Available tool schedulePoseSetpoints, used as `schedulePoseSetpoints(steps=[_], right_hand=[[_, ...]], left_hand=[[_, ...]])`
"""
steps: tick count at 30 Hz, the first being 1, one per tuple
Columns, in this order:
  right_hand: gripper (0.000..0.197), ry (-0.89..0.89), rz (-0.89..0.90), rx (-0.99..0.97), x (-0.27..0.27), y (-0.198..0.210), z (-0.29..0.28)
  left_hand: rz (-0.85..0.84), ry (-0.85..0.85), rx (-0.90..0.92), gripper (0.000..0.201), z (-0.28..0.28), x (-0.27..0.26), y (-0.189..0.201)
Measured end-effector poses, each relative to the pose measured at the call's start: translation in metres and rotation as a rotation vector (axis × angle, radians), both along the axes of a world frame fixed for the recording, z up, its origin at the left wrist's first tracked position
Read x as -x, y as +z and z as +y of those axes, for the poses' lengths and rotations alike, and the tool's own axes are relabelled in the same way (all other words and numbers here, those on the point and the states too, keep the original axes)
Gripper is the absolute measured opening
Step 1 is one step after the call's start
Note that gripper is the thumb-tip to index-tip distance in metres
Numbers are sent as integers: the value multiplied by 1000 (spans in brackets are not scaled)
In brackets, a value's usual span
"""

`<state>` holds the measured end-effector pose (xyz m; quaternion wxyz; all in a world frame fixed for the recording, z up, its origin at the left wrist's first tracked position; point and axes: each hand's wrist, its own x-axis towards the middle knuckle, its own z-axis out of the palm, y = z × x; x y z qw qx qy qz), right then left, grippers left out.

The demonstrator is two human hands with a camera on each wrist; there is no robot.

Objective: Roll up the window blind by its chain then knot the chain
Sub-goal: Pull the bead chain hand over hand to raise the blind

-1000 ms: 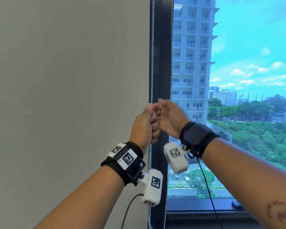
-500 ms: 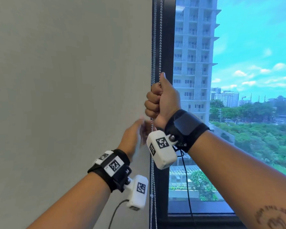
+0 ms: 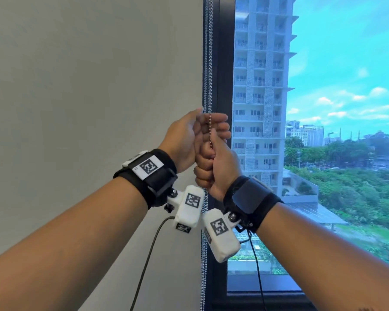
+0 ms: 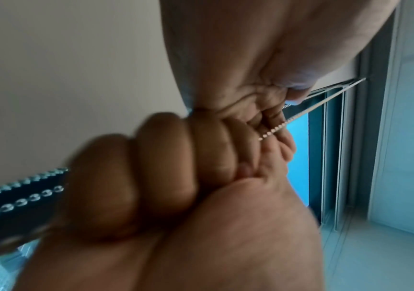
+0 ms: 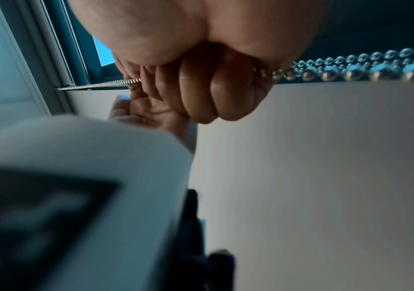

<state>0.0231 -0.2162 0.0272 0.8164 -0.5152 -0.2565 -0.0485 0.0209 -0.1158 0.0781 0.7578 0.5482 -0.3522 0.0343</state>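
Right hand point(image 3: 213, 167): clenched in a fist round one strand of the bead chain point(image 3: 209, 63), thumb side up, at the right edge of the blind point(image 3: 94, 86)
Left hand point(image 3: 189, 135): directly above the right and touching it, fingers curled toward the chain; the left wrist view shows a strand running in between its fingers point(image 4: 270, 116), so it reads as grasping the chain, though the closeness of the grip is partly hidden
Chain position: two strands hang side by side along the dark window frame point(image 3: 222, 63), just beside the blind's right edge; they pass through the hands and hang on below the wrists
Task stage (judgement): blind fabric covers the full height in view, so rolling up is likely unfinished; no knot is visible
Risk, slip: the beads are small, smooth and rounded; a loose fist could let the strand slide through under load
Risk, wrong strand: the strands lie close together; gripping both, or the opposite one, would stall or lower the blind
Risk, snag: the wrist cameras point(image 3: 189, 205) and their cables hang beside the lower chain and could catch it
Chain material: metallic, shiny, spherical beads on short links
Blind material: matt, pale grey, flat, no visible texture
Frame: dark, straight, smooth
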Motion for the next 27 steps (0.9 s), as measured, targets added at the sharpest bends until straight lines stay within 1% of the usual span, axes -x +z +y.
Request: schedulePoseSetpoints(steps=[4,6,8,9,10,12,15,17,20,21,23,25,26,27], right_hand=[[54,42,-9,58,-3,-11,-6],[51,54,-3,174,-8,-19,-13],[43,48,-1,352,-12,-24,-25],[38,37,-11,404,-14,-25,-32],[34,25,-28,414,-17,-22,-39],[35,1,-88,375,-17,-6,-50],[40,7,-174,268,-11,35,-52],[46,22,-162,199,-6,61,-46],[57,80,-136,165,4,87,-32],[58,96,-125,149,8,93,-27],[55,100,-91,99,13,97,-18],[55,74,-70,62,14,90,-9],[56,46,-67,52,13,83,-6],[56,21,-66,42,13,76,-4]], left_hand=[[12,9,57,41,-12,7,5],[12,69,82,42,-18,8,-2],[21,114,96,41,-18,6,-12],[27,134,95,41,-18,6,-16],[33,152,96,41,-18,7,-18],[39,174,123,44,-19,7,-23],[51,201,139,47,-27,12,-31],[68,216,129,45,-33,15,-36],[101,287,114,45,-42,17,-45],[111,310,119,45,-44,17,-48],[123,304,148,42,-47,14,-57],[132,322,179,41,-42,10,-67],[114,376,146,39,-38,6,-74],[93,426,74,36,-34,4,-79]])
